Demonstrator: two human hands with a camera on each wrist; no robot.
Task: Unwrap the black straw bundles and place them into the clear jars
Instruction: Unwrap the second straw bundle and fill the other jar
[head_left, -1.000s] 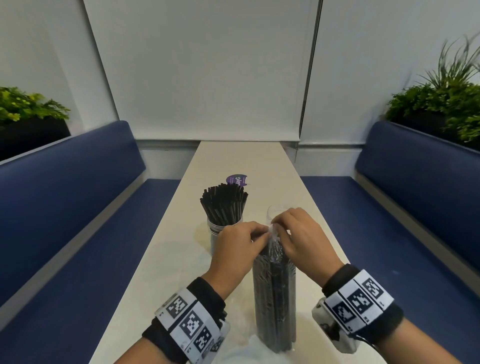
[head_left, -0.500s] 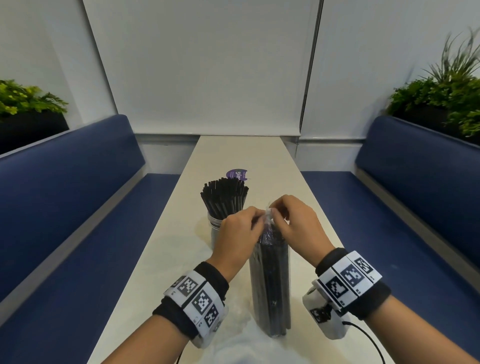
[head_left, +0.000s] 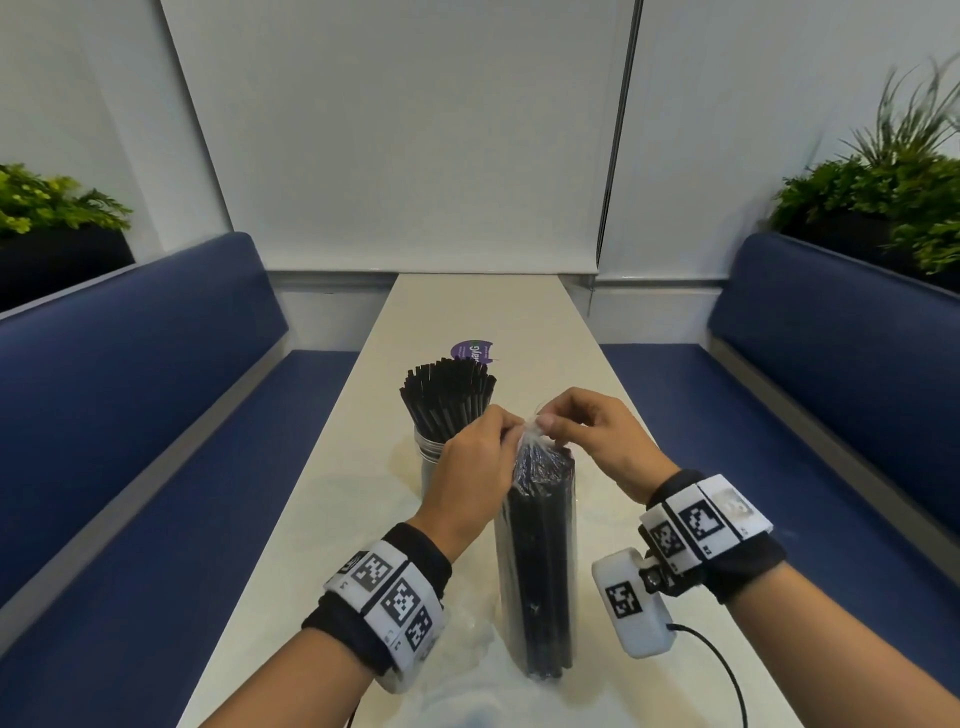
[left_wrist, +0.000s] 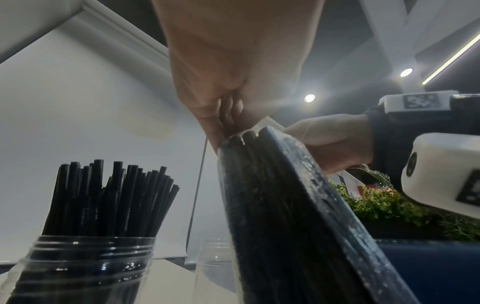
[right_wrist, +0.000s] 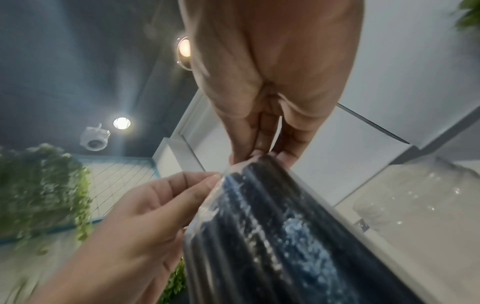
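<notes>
Since half a second ago, both hands sit slightly higher, mid-frame: left hand (head_left: 475, 470) and right hand (head_left: 597, 441) pinch the plastic wrap (head_left: 535, 439) bunched atop the upright straw bundle (head_left: 540, 566), directly below their fingertips.

Purple sticker (head_left: 472, 352) on pale table (head_left: 332, 493), 2 blue benches (head_left: 130, 364), green plants (head_left: 883, 192).

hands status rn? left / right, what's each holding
Left hand: pinching the clear wrap at the top of the straw bundle.
Right hand: pinching the same wrap from the other side.
</notes>
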